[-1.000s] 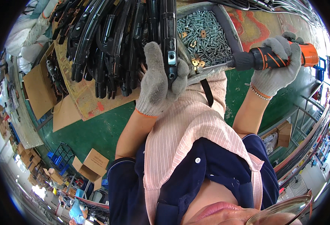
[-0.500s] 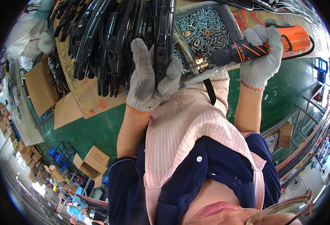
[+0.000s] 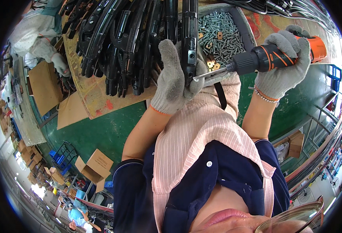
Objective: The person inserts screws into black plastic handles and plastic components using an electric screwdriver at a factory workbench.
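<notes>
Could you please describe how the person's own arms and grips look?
The left grip and the right grip wear grey knitted gloves with orange edging at the cuffs. A bracelet of pale beads circles the right wrist. Short navy sleeves, edged with thin pale piping, leave the forearms bare.

1 glossy black bar (image 3: 189, 37), 1 orange-black power screwdriver (image 3: 265, 59), bit (image 3: 211, 73) beside bar's end

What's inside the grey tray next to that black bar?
Many small metal screws and a few brass-coloured pieces. Screws cover most of the bottom of the tray; the black bar and left hand hide its left side.
</notes>
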Motion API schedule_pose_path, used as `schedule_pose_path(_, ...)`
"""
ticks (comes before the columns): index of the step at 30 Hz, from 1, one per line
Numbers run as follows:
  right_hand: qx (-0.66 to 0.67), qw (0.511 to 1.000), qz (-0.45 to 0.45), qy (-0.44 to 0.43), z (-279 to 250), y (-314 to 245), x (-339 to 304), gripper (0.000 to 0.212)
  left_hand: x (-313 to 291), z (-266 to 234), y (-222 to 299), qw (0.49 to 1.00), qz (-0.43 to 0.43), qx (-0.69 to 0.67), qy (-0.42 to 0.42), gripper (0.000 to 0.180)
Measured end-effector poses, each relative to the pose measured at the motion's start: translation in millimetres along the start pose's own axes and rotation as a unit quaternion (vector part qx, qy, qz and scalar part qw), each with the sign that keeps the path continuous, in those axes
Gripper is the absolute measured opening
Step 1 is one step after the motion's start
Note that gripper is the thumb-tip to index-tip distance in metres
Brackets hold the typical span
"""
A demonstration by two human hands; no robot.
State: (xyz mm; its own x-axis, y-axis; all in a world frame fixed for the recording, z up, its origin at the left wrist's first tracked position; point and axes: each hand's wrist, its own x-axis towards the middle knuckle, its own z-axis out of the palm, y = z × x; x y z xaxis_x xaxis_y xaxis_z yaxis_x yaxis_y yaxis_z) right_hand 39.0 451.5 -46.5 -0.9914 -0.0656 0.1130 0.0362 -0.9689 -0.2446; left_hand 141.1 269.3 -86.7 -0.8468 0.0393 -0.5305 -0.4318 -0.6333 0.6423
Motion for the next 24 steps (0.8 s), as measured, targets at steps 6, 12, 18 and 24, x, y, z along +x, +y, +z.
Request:
schedule_pose_path(6, -0.052, 0.998, -0.002, 0.031, -2, 9, -3, 0.010, 1, 2, 0, 0.998, -0.018, -0.056, 0.011, 0.084)
schedule_pose_path(12, -0.043, 0.999, 0.007, 0.009, -2, 1, -10, 0.007, 2, 3, -1, 0.998, -0.025, -0.053, 0.004, 0.078)
schedule_pose_path(18, -0.108, 0.990, 0.000, -0.093, 4, -9, -15, 0.025, 3, -1, -3, 0.999, -0.010, -0.024, -0.025, 0.075)
schedule_pose_path(24, -0.153, 0.958, -0.107, -0.218, 10, -10, -21, 0.047, 2, 11, -1, 0.998, -0.032, -0.040, 0.029, 0.069)
